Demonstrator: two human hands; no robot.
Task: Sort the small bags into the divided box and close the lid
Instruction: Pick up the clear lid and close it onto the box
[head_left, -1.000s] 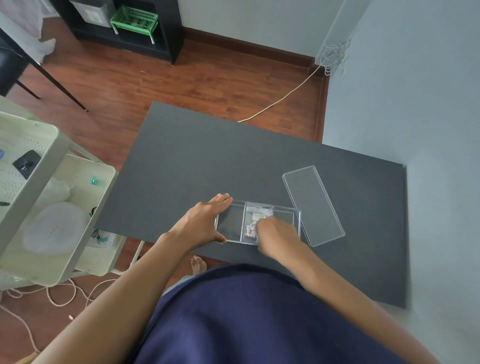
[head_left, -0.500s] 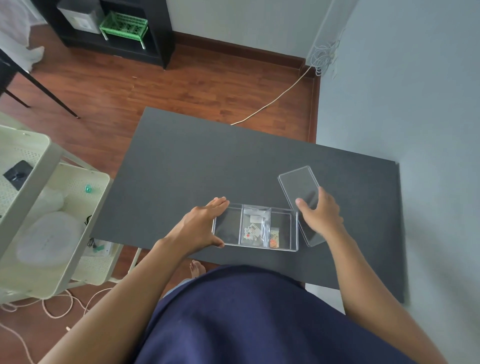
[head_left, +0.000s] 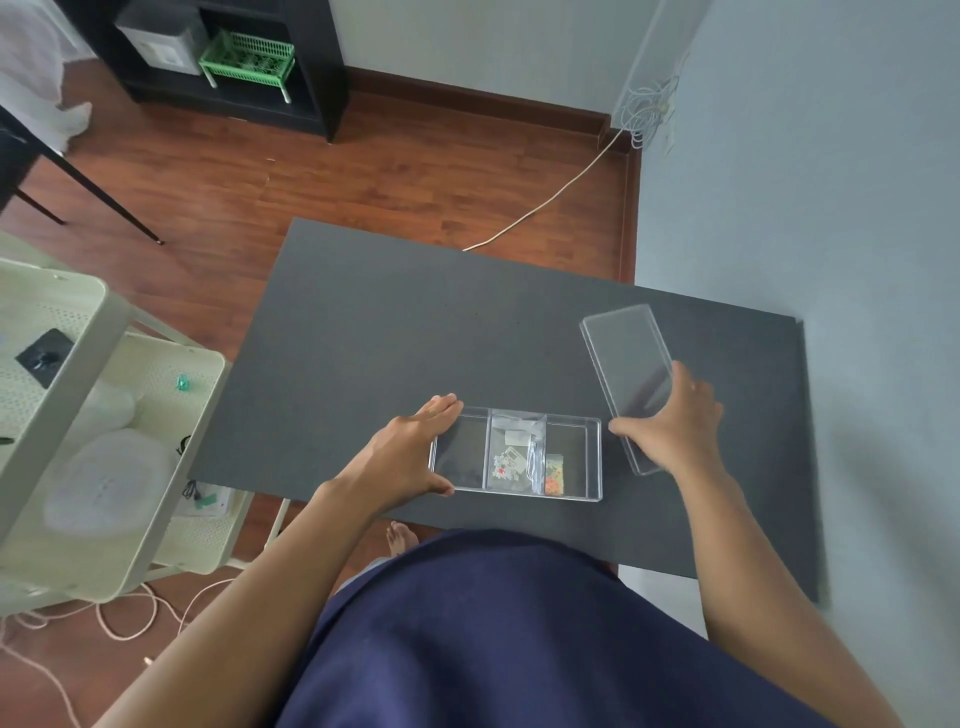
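A clear divided box (head_left: 592, 457) lies near the front edge of the dark table (head_left: 415, 332). Its middle compartment holds small bags (head_left: 511, 452) with white and red bits. A bag of orange beads (head_left: 554, 474) lies in the right compartment. The left compartment looks empty. My left hand (head_left: 410, 452) clasps the box's left end. To the right, the clear lid (head_left: 623, 364) lies slanted on the table, and my right hand (head_left: 670, 426) grips its near end, thumb at the left edge and fingers over the top.
A cream cart (head_left: 78, 441) with trays of odds and ends stands close at the left. The grey wall (head_left: 831, 182) runs along the table's right side. A black shelf with a green basket (head_left: 249, 57) stands across the wooden floor. A cable (head_left: 545, 205) trails behind the table.
My right hand left the box's middle compartment, moved right and took hold of the lid's near end. The left hand stayed on the box.
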